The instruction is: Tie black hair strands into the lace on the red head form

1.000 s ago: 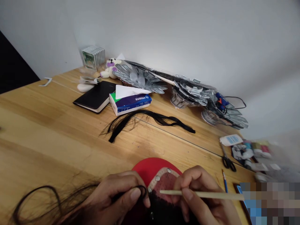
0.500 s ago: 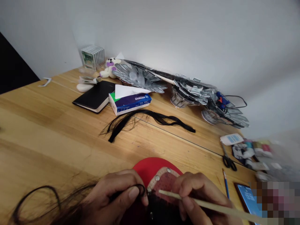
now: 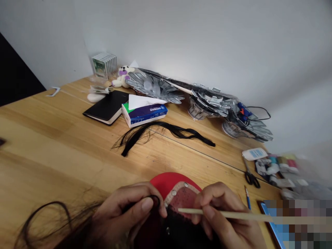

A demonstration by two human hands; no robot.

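My left hand point(image 3: 127, 211) pinches a thin loop of black hair point(image 3: 153, 200) between thumb and fingers, right at the edge of a wig cap. Longer loose hair point(image 3: 44, 221) trails from that hand to the lower left. The cap has a red rim point(image 3: 168, 183), a pinkish mesh patch point(image 3: 185, 202) with a beige border and metal snaps, and black hair point(image 3: 181, 231) covering its near part. My right hand point(image 3: 223, 211) grips a thin wooden stick point(image 3: 249, 215), whose tip lies over the mesh.
A bundle of black hair point(image 3: 155, 131) lies on the wooden table point(image 3: 64, 138) beyond the cap. Farther back are a tissue pack point(image 3: 144, 115), black notebook point(image 3: 106, 107), and banknote fans point(image 3: 207, 107). Scissors point(image 3: 251, 178), a paintbrush point(image 3: 247, 197), and a phone point(image 3: 271, 221) lie right.
The wooden stick has swung from slanting down to the right to nearly level. My left hand still pinches the hair loop, and the view has shifted slightly.
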